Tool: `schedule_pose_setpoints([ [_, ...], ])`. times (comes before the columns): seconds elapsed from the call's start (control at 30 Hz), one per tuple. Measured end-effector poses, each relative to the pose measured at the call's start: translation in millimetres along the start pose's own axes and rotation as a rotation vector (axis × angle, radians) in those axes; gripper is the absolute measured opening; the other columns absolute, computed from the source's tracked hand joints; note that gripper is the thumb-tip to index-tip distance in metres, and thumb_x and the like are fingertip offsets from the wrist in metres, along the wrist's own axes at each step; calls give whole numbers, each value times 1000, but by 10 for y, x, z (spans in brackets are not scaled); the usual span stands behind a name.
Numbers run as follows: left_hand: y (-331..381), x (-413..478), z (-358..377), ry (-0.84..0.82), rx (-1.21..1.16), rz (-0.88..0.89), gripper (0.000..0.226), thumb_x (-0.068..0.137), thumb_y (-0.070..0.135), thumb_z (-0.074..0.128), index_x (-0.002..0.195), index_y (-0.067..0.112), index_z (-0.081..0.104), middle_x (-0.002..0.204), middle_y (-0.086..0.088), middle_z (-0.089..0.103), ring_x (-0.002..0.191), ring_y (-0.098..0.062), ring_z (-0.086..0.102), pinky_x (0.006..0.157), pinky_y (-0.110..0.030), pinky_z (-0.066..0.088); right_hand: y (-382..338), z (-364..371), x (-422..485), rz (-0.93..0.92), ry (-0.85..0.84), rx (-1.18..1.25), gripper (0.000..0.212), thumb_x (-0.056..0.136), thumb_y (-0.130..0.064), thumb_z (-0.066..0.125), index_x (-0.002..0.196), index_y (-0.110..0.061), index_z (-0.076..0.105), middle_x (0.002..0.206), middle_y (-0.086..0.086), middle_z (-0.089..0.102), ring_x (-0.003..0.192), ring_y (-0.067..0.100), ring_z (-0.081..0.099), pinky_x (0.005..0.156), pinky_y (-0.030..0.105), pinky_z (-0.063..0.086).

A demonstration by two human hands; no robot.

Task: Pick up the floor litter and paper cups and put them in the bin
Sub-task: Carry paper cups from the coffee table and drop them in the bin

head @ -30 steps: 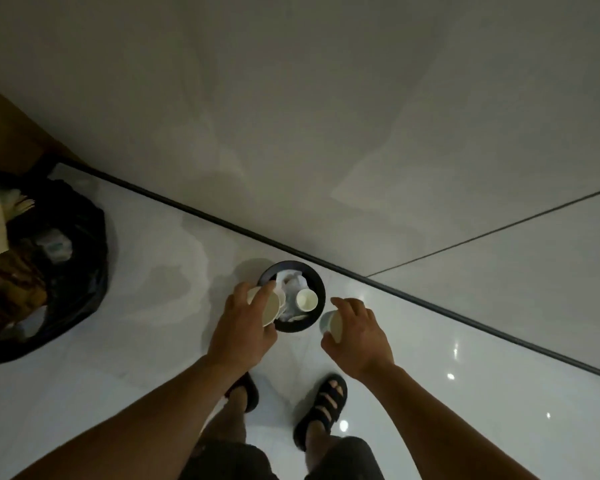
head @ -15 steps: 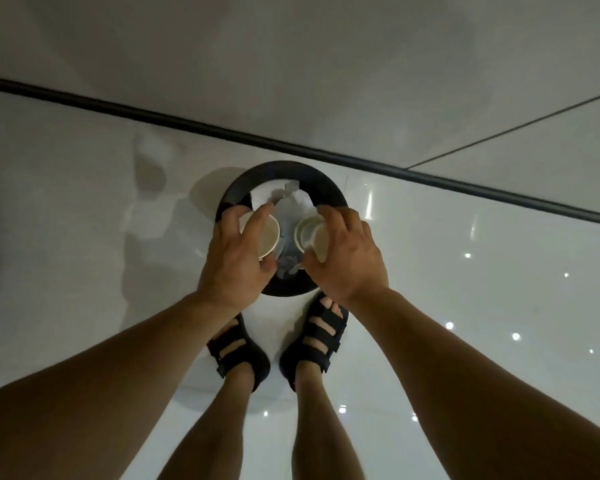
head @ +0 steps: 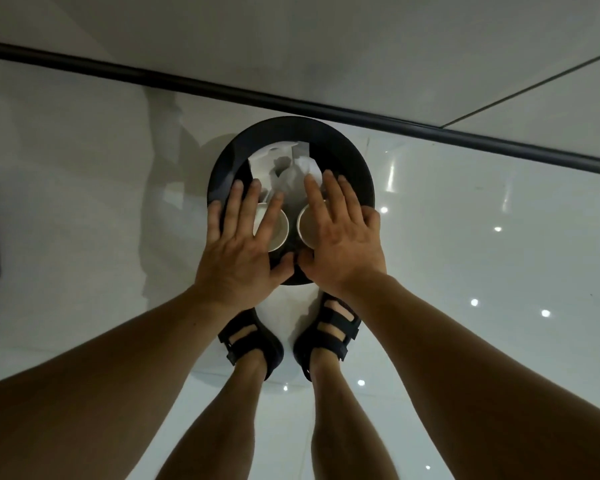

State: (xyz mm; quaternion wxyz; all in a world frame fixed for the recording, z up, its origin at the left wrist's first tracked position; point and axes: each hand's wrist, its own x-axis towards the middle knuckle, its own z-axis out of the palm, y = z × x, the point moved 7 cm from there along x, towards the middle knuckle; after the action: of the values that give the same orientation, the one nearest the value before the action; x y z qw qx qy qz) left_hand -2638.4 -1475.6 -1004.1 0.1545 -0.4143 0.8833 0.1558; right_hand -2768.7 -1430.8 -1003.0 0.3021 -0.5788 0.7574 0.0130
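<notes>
i judge i'm at the drop-off step: my left hand [head: 243,251] and right hand [head: 340,247] lie flat over the round black bin [head: 354,161], fingers spread and released, holding nothing. inside it, two white paper cups, the left cup [head: 279,230] and right cup [head: 307,225], sit mouths up beside crumpled white paper [head: 284,168]. next, i'd lift both hands clear and scan the glossy white floor [head: 84,202] for leftover litter.

Head view: steep downward, close over bin [head: 354,157].

Glossy white floor [head: 84,237] under black bin [head: 347,150], sandalled feet [head: 253,344].
</notes>
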Motion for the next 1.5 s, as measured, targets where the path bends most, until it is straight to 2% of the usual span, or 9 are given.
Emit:
schedule_pose_setpoints([
  [0.1,4,-75,-290,27,-44,-9,84,84,65,36,154,22,13,160,-13,9,148,-32,1,114,-56,13,-27,-165,-82,0,-47,76,105,82,-56,61,153,-32,-13,163,2,-12,149,23,-14,117,47,7],
  [0.2,14,-200,-737,40,-81,-38,84,83,64,36,153,22,16,160,-11,10,148,-31,2,111,-59,16,-101,-503,-343,6,-8,126,101,84,-51,60,151,-36,-13,163,0,-12,148,21,-20,117,48,3],
  [0.33,33,-435,-1312,-84,-35,-119,85,85,70,29,153,27,-1,161,-5,-1,147,-28,-9,115,-58,11,-171,-957,-830,45,-41,81,103,85,-51,59,149,-38,-20,161,-2,-22,143,21,-31,118,50,2],
  [0.43,213,-696,-1967,-55,-52,-110,84,84,71,24,153,27,3,161,-4,3,147,-27,-7,115,-56,13,-205,-1400,-1317,106,-75,57,104,88,-53,55,144,-40,-31,152,-4,-38,136,20,-42,118,51,-1],
  [0.5,421,-901,-2411,-35,-63,-62,83,84,69,24,153,26,8,161,-5,7,147,-28,-3,114,-56,15,-219,-1778,-1630,174,-60,64,102,89,-55,52,142,-41,-34,150,-4,-40,133,20,-45,119,51,-1],
  [0.67,999,-1461,-3266,-14,-49,157,76,88,62,38,151,27,13,159,-5,9,146,-30,1,113,-56,16,-309,-2697,-2589,328,50,46,99,88,-58,55,151,-36,-18,161,1,-22,146,25,-26,118,50,4],
  [0.87,1738,-1982,-4013,3,23,372,80,81,70,21,150,31,12,160,-2,8,147,-25,-1,114,-54,11,-477,-3227,-3931,557,214,145,94,88,-60,52,151,-37,-14,162,1,-18,148,26,-21,118,51,6],
  [1.13,3170,-2966,-4171,-52,189,731,77,86,67,28,151,28,11,160,-2,5,146,-26,-3,114,-55,8,-331,-2968,-5989,901,372,339,88,91,-60,47,153,-36,-9,163,1,-15,149,25,-16,119,48,8],
  [1.5,5739,-5269,-3374,-89,310,1233,75,90,65,29,152,29,7,161,1,-2,147,-21,-8,116,-50,2,-15,-1798,-9047,1338,551,560,88,89,-58,49,154,-36,-6,163,1,-12,149,25,-14,118,49,10],
])
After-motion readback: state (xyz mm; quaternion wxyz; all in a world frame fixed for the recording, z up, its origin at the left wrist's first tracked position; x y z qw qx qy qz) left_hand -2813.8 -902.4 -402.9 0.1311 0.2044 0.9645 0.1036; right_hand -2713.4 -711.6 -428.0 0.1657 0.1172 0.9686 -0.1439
